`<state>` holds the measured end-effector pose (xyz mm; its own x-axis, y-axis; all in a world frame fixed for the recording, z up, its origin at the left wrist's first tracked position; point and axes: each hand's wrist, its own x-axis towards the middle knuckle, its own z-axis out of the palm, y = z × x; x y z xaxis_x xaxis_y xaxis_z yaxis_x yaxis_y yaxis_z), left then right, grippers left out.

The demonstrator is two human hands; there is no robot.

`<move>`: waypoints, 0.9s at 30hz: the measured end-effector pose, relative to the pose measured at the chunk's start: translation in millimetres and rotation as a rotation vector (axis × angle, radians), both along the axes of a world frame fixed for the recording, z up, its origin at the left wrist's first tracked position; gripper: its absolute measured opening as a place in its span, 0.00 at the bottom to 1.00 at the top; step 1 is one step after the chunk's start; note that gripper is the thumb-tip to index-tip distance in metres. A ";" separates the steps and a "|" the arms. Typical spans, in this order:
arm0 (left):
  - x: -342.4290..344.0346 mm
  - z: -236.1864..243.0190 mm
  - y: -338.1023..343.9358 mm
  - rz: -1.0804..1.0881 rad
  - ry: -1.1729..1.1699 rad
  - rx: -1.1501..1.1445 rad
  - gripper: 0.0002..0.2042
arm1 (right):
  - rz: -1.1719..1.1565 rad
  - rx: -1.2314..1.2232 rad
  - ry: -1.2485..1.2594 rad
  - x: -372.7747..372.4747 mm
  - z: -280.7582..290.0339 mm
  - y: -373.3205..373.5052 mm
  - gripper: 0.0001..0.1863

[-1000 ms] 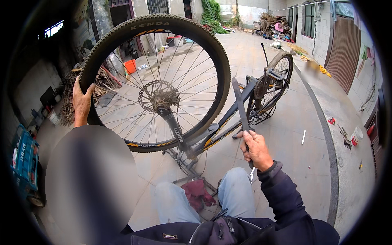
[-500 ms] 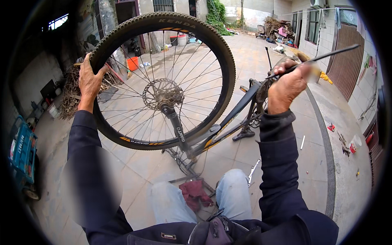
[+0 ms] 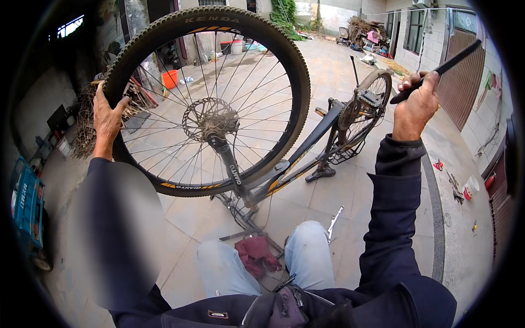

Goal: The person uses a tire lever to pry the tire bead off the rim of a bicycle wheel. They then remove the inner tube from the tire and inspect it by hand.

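A dusty mountain bike [image 3: 306, 147] stands upside down before me, its large front wheel [image 3: 302, 104] raised on the fork [image 3: 229, 164]. A brake disc [image 3: 191, 117] sits at the wheel's hub. My left hand [image 3: 108, 117] grips the left edge of the tyre, thumb on the near side and fingertips partly hidden. Up on the right, well away from the wheel, my right hand [image 3: 416, 112] is closed around a long, flat black bar [image 3: 456, 60]. The bar slants up to the right. Behind stand the bike's cranks and rear wheel [image 3: 388, 87].
A dark red cloth [image 3: 256, 257] lies between my knees, by the handlebar. Silver wrenches [image 3: 334, 223] rest right of my knee. On the right ledge are a white tub [image 3: 470, 187] and red-handled pliers [image 3: 438, 164]. A blue cart [image 3: 28, 210] stands left; an orange bucket [image 3: 170, 79] is behind.
My right hand has moved right, away from the bike, and the bar now points more steeply upward. The rear wheel shows behind it. My left hand stays on the tyre; the view has shifted slightly.
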<state>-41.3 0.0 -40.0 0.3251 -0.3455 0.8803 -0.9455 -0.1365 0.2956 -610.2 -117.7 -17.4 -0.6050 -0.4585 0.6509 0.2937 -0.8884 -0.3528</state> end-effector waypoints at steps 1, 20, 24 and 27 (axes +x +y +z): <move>0.0 -0.8 -0.5 0.004 -0.009 -0.015 0.38 | -0.056 -0.047 -0.095 -0.2 2.5 2.6 0.19; 37.9 -74.5 23.0 0.048 0.240 0.035 0.42 | 0.103 0.100 -0.197 1.1 -34.3 -0.8 0.21; 53.6 -111.4 14.4 0.067 0.313 -0.001 0.41 | 0.197 0.125 -0.339 76.5 -68.6 -12.6 0.23; 52.6 -124.1 26.3 0.029 0.407 0.140 0.39 | 0.781 0.783 0.435 131.8 -119.5 -29.3 0.23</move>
